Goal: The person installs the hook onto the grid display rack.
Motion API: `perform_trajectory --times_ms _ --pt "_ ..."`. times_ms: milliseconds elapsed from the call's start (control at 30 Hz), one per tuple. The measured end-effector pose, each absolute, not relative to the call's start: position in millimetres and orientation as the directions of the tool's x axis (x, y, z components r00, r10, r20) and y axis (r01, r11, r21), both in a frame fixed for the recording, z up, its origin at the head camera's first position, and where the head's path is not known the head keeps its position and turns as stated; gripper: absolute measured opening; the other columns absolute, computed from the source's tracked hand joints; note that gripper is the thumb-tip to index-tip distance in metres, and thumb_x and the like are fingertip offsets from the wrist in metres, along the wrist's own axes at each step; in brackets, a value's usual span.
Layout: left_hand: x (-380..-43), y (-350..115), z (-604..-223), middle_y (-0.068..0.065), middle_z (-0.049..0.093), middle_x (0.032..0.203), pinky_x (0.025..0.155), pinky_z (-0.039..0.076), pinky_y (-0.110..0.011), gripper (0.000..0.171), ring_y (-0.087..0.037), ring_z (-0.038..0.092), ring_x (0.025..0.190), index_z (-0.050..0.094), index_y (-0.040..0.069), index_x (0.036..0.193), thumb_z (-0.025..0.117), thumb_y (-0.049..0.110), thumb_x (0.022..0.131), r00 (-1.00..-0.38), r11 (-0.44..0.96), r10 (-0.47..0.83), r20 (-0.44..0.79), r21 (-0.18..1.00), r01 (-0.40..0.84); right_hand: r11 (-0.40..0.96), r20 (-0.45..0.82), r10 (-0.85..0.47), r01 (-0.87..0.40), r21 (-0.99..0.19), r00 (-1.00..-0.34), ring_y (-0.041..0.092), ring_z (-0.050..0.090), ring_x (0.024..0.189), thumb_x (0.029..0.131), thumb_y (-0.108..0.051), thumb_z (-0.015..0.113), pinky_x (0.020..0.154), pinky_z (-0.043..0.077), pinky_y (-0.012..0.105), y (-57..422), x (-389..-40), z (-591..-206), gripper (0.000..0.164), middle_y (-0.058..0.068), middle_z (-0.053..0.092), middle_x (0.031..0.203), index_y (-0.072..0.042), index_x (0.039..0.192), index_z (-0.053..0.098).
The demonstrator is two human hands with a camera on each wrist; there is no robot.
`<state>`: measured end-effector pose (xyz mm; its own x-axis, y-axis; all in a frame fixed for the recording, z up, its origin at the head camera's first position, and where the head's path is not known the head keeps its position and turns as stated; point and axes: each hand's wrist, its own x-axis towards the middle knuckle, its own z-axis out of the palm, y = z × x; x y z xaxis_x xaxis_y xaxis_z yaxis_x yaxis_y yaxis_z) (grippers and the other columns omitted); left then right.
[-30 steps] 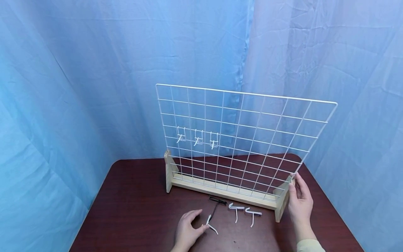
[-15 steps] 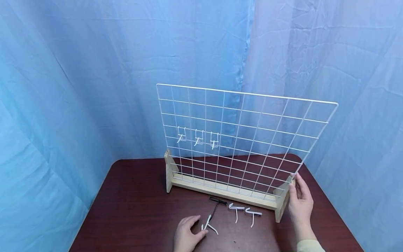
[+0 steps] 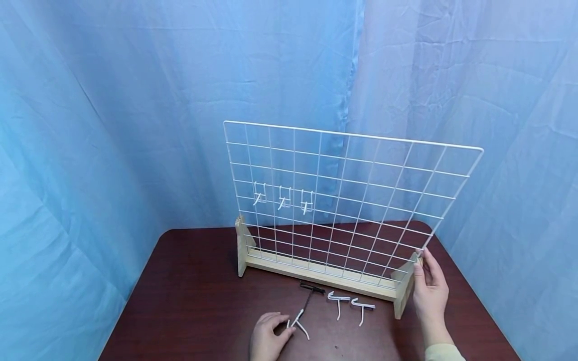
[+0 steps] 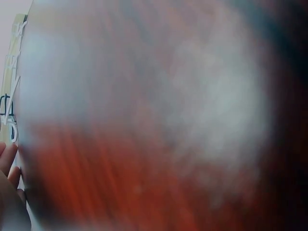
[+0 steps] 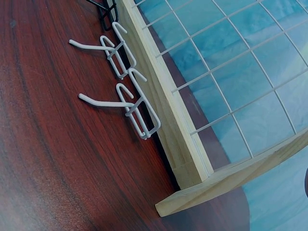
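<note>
While the left hand (image 3: 268, 335) pinched a white hook (image 3: 300, 322) in front of the rack (image 3: 318, 277), the right hand (image 3: 431, 293) gripped that rack by its right end.

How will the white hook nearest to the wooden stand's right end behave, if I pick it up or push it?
The white hook looks stiff, as its wire forms crisp bends. It is probably light for its size, being mostly open frame. Pushed, it would likely slide rather than roll, because its prong juts out.
</note>
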<state>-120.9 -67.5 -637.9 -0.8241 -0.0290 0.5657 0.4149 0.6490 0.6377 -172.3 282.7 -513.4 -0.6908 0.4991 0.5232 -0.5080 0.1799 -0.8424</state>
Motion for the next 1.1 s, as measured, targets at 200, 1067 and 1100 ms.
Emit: perform_trajectory --times_ms 200,1067,1100 --pt "-124 -69 -637 0.005 0.073 0.087 0.079 0.052 -0.031 0.026 -0.018 0.066 0.086 0.079 0.013 0.089 0.090 0.012 0.065 -0.831 0.651 -0.054 0.553 0.651 0.391 0.189 0.513 0.508 -0.492 -0.850 -0.691 0.000 0.058 0.115 0.094 0.017 0.051 0.095 0.043 0.011 282 -172 -513 0.044 -0.013 0.065 0.122 0.008 0.137 0.052" --pt "-152 -90 -626 0.006 0.073 0.088 0.078 0.052 -0.037 0.020 -0.018 0.066 0.086 0.078 0.012 0.094 0.085 0.015 0.075 -0.878 0.716 -0.165 0.450 0.667 0.207 0.201 0.500 0.505 -0.468 -0.861 -0.703 0.001 0.057 0.116 0.095 0.013 0.051 0.095 0.043 0.011 283 -171 -514 0.044 -0.012 0.064 0.124 0.004 0.138 0.053" --pt "-151 -91 -626 0.005 0.074 0.088 0.078 0.052 -0.037 0.020 -0.019 0.066 0.086 0.078 0.011 0.094 0.085 0.014 0.075 -0.874 0.712 -0.162 0.459 0.667 0.218 0.199 0.502 0.504 -0.471 -0.859 -0.703 0.001 0.057 0.116 0.095 0.013 0.052 0.095 0.043 0.011 283 -171 -514 0.044 -0.012 0.064 0.124 0.004 0.138 0.053"
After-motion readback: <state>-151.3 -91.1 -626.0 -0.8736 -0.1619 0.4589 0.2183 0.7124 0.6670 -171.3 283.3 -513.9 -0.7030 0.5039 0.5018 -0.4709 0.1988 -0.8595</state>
